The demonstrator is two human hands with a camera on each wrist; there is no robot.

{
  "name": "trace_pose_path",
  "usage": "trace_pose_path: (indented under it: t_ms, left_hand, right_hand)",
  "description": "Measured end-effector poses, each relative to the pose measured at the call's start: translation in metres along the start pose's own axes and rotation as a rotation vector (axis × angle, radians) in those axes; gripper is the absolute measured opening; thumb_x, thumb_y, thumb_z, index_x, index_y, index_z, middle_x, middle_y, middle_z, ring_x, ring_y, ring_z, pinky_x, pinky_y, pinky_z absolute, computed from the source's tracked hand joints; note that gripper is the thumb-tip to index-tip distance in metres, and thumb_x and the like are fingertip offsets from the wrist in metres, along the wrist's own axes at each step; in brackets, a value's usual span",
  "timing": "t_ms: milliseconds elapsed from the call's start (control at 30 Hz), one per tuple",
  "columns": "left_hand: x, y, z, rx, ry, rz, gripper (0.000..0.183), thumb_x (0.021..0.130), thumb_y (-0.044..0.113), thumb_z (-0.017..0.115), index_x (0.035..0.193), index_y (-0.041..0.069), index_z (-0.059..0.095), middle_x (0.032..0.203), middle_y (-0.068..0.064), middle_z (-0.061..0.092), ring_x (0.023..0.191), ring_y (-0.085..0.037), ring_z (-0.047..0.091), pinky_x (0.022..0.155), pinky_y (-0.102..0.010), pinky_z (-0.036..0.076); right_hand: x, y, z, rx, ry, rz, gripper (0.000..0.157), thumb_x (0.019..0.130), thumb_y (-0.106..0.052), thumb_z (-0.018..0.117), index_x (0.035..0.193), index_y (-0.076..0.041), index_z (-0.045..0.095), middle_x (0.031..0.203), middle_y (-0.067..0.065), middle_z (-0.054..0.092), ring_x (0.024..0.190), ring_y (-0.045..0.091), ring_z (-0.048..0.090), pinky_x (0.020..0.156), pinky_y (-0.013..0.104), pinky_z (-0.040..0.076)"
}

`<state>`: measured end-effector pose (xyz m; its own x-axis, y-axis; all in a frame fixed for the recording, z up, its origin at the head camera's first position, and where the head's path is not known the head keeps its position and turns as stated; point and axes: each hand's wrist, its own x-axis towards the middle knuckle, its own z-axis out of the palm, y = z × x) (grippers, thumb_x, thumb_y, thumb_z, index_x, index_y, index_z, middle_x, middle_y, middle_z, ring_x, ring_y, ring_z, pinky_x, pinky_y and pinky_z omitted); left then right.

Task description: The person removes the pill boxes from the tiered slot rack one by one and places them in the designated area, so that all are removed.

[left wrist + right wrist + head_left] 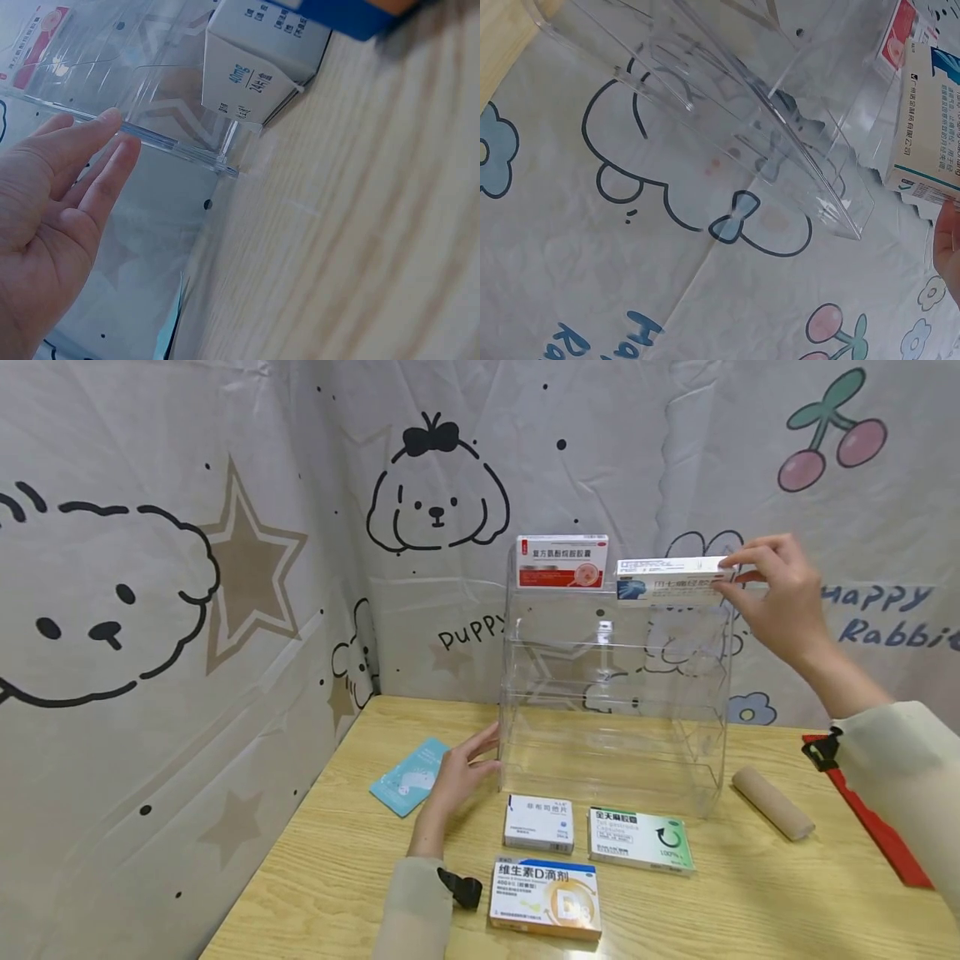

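One blue-printed box [663, 582] pinched at the top of a clear rack [615, 702]

The right hand [783, 593] grips the blue-printed box by its right end, thumb below and fingers above, at the rack's top tier, to the right of a red box [562, 562] standing there. Whether the blue-printed box touches the rack, I cannot tell. The left hand [459, 777] has its fingers loosely extended, tips at the rack's lower left edge.

On the counter [322, 860], in front of the rack, lie a white box [538, 822] and, just right of it, a green box [640, 841]; an orange box [546, 897] lies nearer the person. A blue packet [411, 777] lies left of the left hand. Right of the rack are a cardboard tube [772, 803] and a red strip [888, 852], partly hidden by the right sleeve [896, 760]. Printed cloth [292, 485] hangs behind.
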<state>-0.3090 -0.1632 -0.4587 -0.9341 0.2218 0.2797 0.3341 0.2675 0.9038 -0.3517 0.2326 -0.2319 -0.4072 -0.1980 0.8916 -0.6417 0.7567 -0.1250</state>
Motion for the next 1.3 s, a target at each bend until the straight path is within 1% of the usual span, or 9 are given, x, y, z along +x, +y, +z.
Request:
trace_pose_path:
  t_ms: [133, 267, 600, 667, 733, 800, 867, 1067, 1300]
  left_hand:
    - [0.0, 0.001, 0.0, 0.003, -0.005, 0.002, 0.063, 0.09, -0.001, 0.065, 0.148, 0.014, 0.044, 0.148, -0.013, 0.05, 0.133, -0.031, 0.053, 0.103, -0.034, 0.055]
    - [0.0, 0.002, 0.001, 0.004, -0.003, -0.003, 0.064, 0.09, -0.001, 0.065, 0.148, 0.013, 0.044, 0.149, -0.012, 0.049, 0.133, -0.031, 0.053, 0.103, -0.033, 0.056]
    - [-0.001, 0.004, 0.003, -0.015, 0.013, -0.005, 0.064, 0.09, -0.004, 0.064, 0.148, 0.015, 0.044, 0.151, -0.01, 0.047, 0.134, -0.032, 0.052, 0.104, -0.036, 0.055]
    - [-0.001, 0.003, 0.003, -0.014, 0.011, 0.0, 0.064, 0.09, -0.004, 0.064, 0.148, 0.015, 0.044, 0.151, -0.011, 0.046, 0.134, -0.032, 0.052, 0.104, -0.036, 0.055]
    - [-0.001, 0.003, 0.003, -0.019, 0.008, 0.001, 0.065, 0.09, -0.004, 0.063, 0.148, 0.014, 0.044, 0.151, -0.012, 0.046, 0.134, -0.033, 0.052, 0.104, -0.036, 0.055]
    - [0.0, 0.002, 0.004, -0.025, 0.007, 0.003, 0.065, 0.09, -0.005, 0.063, 0.148, 0.012, 0.043, 0.151, -0.015, 0.046, 0.133, -0.034, 0.052, 0.103, -0.035, 0.056]
    - [0.0, 0.002, 0.003, -0.031, 0.006, 0.001, 0.065, 0.089, -0.006, 0.063, 0.148, 0.011, 0.043, 0.151, -0.017, 0.046, 0.134, -0.034, 0.052, 0.103, -0.034, 0.055]
    - [0.0, 0.0, 0.004, -0.03, 0.002, 0.005, 0.064, 0.09, -0.005, 0.064, 0.148, 0.01, 0.043, 0.15, -0.018, 0.045, 0.134, -0.034, 0.051, 0.103, -0.032, 0.056]
    - [-0.002, 0.003, 0.004, -0.036, 0.005, 0.007, 0.064, 0.089, -0.004, 0.064, 0.148, 0.012, 0.044, 0.15, -0.018, 0.047, 0.133, -0.035, 0.052, 0.102, -0.032, 0.056]
  right_hand:
    - [-0.014, -0.002, -0.002, 0.042, 0.012, -0.051, 0.026, 0.076, 0.016, 0.074, 0.099, 0.012, 0.064, 0.106, 0.028, 0.054, 0.103, -0.012, 0.036, 0.086, -0.012, 0.034]
    - [-0.029, -0.005, -0.003, 0.071, 0.01, -0.1, 0.032, 0.069, 0.021, 0.076, 0.097, 0.011, 0.065, 0.103, 0.028, 0.055, 0.103, -0.017, 0.038, 0.087, -0.011, 0.036]
    - [-0.068, -0.015, -0.01, 0.156, -0.03, -0.14, 0.043, 0.059, 0.027, 0.077, 0.098, 0.012, 0.066, 0.102, 0.027, 0.057, 0.105, -0.014, 0.044, 0.087, -0.008, 0.042]
    - [-0.076, -0.017, -0.013, 0.167, -0.039, -0.14, 0.031, 0.07, 0.017, 0.077, 0.098, 0.012, 0.066, 0.102, 0.027, 0.057, 0.106, -0.014, 0.045, 0.088, -0.007, 0.042]
    - [-0.084, -0.018, -0.015, 0.172, -0.043, -0.141, 0.023, 0.084, -0.004, 0.071, 0.099, 0.012, 0.066, 0.103, 0.027, 0.058, 0.106, -0.015, 0.046, 0.089, -0.007, 0.042]
    - [-0.092, -0.02, -0.017, 0.173, -0.044, -0.138, 0.04, 0.091, -0.028, 0.063, 0.098, 0.012, 0.066, 0.103, 0.027, 0.058, 0.104, -0.015, 0.046, 0.089, -0.007, 0.042]
    - [-0.1, -0.021, -0.017, 0.174, -0.041, -0.134, 0.057, 0.091, -0.044, 0.056, 0.097, 0.011, 0.066, 0.101, 0.027, 0.058, 0.102, -0.016, 0.047, 0.089, -0.008, 0.041]
    - [-0.124, -0.026, -0.02, 0.171, -0.034, -0.119, 0.06, 0.093, -0.05, 0.055, 0.093, 0.009, 0.067, 0.098, 0.024, 0.06, 0.097, -0.016, 0.048, 0.088, -0.009, 0.04]
    - [-0.15, -0.036, -0.028, 0.165, -0.083, -0.103, 0.061, 0.093, -0.054, 0.053, 0.093, 0.005, 0.068, 0.098, 0.019, 0.06, 0.099, -0.015, 0.048, 0.09, -0.008, 0.041]
